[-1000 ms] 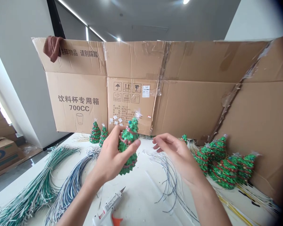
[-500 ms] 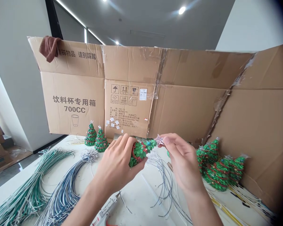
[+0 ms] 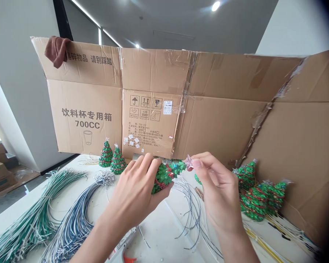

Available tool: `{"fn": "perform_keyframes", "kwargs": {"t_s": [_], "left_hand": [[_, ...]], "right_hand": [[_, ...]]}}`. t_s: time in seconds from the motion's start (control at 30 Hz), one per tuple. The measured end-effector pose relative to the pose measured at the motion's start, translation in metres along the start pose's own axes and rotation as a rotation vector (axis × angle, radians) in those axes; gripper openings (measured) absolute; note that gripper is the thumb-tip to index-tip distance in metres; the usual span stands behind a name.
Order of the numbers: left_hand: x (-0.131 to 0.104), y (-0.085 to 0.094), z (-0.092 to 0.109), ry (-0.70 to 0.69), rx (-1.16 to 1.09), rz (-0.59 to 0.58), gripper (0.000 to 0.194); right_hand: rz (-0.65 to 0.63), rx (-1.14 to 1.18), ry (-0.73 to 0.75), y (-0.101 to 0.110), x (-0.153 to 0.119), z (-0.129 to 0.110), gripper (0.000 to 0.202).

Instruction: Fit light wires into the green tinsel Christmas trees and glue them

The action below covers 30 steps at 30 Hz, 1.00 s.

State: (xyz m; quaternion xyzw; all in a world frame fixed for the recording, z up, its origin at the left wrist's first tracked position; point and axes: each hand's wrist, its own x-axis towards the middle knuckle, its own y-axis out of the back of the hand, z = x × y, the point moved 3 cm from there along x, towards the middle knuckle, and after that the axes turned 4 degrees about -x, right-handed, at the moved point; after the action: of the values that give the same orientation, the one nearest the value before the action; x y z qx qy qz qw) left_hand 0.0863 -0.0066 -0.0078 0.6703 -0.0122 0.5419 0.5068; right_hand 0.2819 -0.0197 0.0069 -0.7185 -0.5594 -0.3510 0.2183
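My left hand (image 3: pixel 142 182) is wrapped round a small green Christmas tree (image 3: pixel 164 174) with red trim, tilted so its tip points right. Between the thumb and fingers of my right hand (image 3: pixel 218 190) is a pale, clear star (image 3: pixel 188 162), right at the tree's tip. Whether the star is fixed to the tip or only touching it, I cannot tell. Below my hands, a glue gun (image 3: pixel 122 243) lies on the white table (image 3: pixel 159 223), partly hidden by my left forearm. Loose blue and white wires (image 3: pixel 193 212) lie under my right hand.
Two finished-looking trees (image 3: pixel 117 160) stand at the back left, and several more trees (image 3: pixel 259 201) at the right. Bundles of green wires (image 3: pixel 35 208) and blue wires (image 3: pixel 76 215) cover the left side. A tall cardboard wall (image 3: pixel 222 120) closes off the back, with a brown cloth (image 3: pixel 56 51) over it.
Both hands have shifted slightly to the right with the tree and star, the star staying at the tip. The view has moved a little, and my forearm covers more of the glue gun.
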Motion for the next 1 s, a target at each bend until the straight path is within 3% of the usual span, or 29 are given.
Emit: {"fn": "perform_keyframes", "kwargs": {"t_s": [0.23,0.4,0.53,0.77,0.9,1.0], "left_hand": [[0.002,-0.003,-0.009,0.257,-0.412,-0.008,0.03],[0.002,-0.003,-0.019,0.464,-0.765,0.091,0.036],[0.001,-0.013,-0.039,0.65,-0.985,0.223,0.044],[-0.007,-0.036,-0.084,0.796,-0.941,0.32,0.063],[-0.008,-0.038,-0.102,0.747,-0.852,0.249,0.06],[-0.009,-0.038,-0.114,0.677,-0.76,0.113,0.054]], "right_hand": [[-0.012,0.223,-0.183,-0.017,-0.001,0.022,0.046],[-0.269,0.248,-0.389,-0.032,-0.004,0.044,0.032],[-0.446,0.291,-0.485,-0.039,-0.009,0.051,0.031],[-0.52,0.022,-0.483,-0.027,-0.006,0.051,0.034],[-0.545,-0.075,-0.461,-0.016,-0.002,0.052,0.035],[-0.526,-0.106,-0.468,-0.01,0.0,0.054,0.04]]}}
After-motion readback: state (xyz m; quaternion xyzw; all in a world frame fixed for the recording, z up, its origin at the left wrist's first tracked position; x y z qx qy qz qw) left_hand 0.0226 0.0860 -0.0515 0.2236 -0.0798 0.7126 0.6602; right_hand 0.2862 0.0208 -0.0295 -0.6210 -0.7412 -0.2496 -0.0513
